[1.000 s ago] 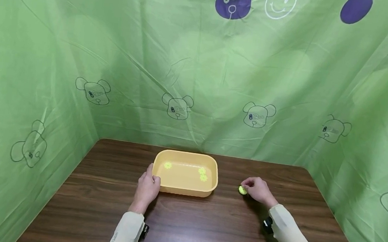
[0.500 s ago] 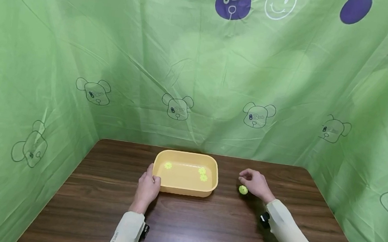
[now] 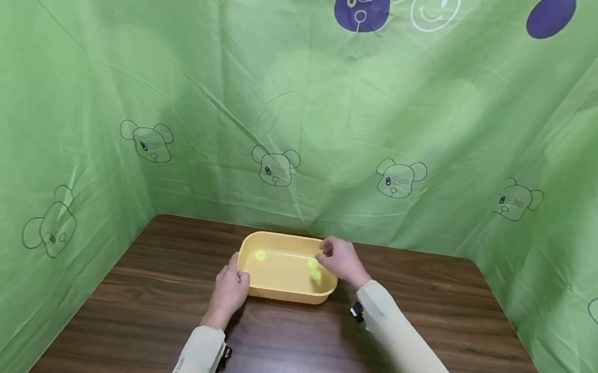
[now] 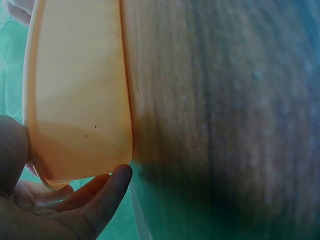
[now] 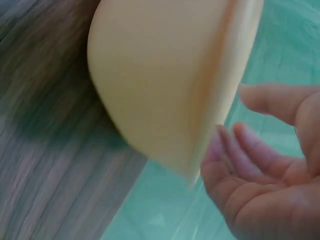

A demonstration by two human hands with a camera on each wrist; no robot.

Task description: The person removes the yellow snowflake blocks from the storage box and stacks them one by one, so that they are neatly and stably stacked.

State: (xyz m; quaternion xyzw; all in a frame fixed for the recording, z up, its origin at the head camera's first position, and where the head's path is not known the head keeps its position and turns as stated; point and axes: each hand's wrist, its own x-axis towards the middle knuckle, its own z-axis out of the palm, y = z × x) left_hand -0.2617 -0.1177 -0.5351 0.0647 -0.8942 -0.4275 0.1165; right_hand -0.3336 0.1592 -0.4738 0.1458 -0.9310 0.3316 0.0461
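My left hand (image 3: 229, 291) grips the tray (image 3: 284, 296) rim — light, stiff plastic; my right hand (image 3: 339, 261), fingers loose, hovers above the flowers (image 3: 314, 270) — tiny, light.

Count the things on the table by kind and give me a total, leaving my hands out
Yellow tray: 1
Small yellow-green flower pieces in the tray, one at its left, the rest by the right hand: at least 3; that hand may hide more
Total: at least 4

The right hand (image 3: 339, 260), which was at a small yellow-green piece on the desk (image 3: 429, 295) to the right of the yellow tray (image 3: 288, 293), has moved left and now hangs over the tray's right end, fingers loosely spread.
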